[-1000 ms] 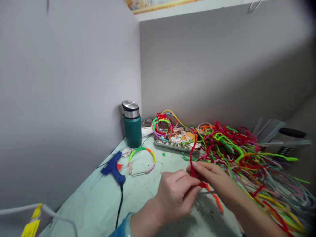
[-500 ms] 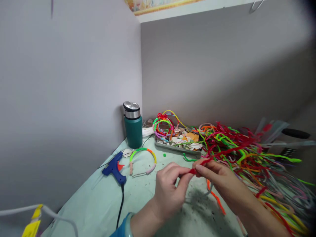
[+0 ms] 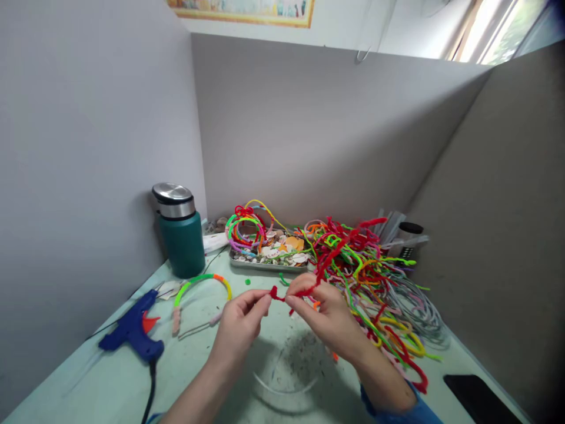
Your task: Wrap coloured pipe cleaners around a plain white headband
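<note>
left hand (image 3: 243, 318) and right hand (image 3: 324, 309) both pinch a red pipe cleaner (image 3: 328, 261).

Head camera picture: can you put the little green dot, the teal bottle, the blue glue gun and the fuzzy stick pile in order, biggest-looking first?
1. Fuzzy stick pile
2. Teal bottle
3. Blue glue gun, though being nearer the camera may enlarge it
4. Little green dot

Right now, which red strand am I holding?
The fuzzy red strand held between your left hand and right hand, its tail slanting up rightward; red strands in the pile are unheld.
</note>
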A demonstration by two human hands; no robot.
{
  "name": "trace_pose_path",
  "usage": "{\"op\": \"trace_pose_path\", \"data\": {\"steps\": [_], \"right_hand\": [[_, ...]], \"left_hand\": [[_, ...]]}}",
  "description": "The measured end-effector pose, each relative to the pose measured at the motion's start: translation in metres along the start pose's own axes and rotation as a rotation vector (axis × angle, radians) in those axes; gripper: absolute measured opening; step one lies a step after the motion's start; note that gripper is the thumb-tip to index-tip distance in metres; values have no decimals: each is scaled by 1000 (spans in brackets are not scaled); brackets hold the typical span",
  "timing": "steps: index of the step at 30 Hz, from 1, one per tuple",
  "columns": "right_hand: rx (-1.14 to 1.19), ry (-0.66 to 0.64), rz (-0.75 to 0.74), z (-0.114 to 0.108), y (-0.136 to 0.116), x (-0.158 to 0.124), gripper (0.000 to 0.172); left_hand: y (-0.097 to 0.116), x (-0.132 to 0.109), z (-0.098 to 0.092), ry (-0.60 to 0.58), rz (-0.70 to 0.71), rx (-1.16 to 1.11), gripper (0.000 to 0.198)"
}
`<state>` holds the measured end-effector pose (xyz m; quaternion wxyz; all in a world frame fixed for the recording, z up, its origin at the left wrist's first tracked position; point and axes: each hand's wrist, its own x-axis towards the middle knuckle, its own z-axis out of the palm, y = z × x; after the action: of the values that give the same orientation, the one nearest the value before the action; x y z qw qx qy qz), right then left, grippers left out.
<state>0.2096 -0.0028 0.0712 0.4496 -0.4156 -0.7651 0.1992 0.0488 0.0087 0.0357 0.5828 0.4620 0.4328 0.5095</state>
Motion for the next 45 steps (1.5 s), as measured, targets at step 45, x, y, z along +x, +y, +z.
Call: {"op": "trace_pose_path", "data": {"steps": [45], "right_hand": [[172, -243, 534, -8, 52, -13, 20]], "left_hand": [[-9, -19, 11, -172, 408, 444, 17]]}}
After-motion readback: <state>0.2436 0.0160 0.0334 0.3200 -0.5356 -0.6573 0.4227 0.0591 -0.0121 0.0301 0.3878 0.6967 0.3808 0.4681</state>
